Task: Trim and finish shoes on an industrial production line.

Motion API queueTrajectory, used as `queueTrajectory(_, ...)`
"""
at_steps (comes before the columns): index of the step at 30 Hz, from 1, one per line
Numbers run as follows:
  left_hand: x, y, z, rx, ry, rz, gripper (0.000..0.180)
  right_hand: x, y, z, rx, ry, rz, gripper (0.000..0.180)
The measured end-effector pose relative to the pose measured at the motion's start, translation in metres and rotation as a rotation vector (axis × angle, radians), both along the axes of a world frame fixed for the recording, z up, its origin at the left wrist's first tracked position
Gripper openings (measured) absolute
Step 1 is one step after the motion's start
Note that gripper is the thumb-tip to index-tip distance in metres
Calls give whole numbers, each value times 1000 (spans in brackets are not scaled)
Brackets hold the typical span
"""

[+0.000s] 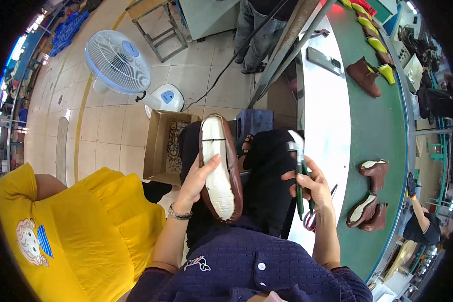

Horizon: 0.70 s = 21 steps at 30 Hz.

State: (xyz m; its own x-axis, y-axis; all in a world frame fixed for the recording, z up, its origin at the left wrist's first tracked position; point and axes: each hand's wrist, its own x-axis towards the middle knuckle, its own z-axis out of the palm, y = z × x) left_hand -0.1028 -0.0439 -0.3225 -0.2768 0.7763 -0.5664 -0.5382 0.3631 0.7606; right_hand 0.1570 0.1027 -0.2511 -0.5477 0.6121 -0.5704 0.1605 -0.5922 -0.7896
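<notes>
A brown leather shoe upper [232, 176] is turned bottom up over my lap, its long pale insole facing me. A dark band crosses the insole near its far end. My left hand [199, 178] grips it from the left side, thumb lying on the insole. To the right, my right hand [314, 189] holds a pair of pincers [296, 143] with a metal head and dark green handles, the head pointing away from me. The pincers are apart from the shoe. Red-handled scissors [310, 221] lie on the white table edge, partly hidden behind my right wrist.
The white tabletop [327, 131] bears a phone [323, 61]. Brown shoes [372, 196] stand on the green conveyor [382, 136], with yellow lasts farther up. A fan [118, 60] and cardboard box [158, 146] are at left. A person in yellow [100, 226] sits close by.
</notes>
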Motion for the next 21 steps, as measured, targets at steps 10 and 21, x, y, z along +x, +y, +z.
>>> queueTrajectory(10,-38,45,7,273,147,129,55,-123,25,18,-237,73,538,71)
queueTrajectory(21,-29,62,-3,281,431,266,32,-130,18,3,283,-117,740,61)
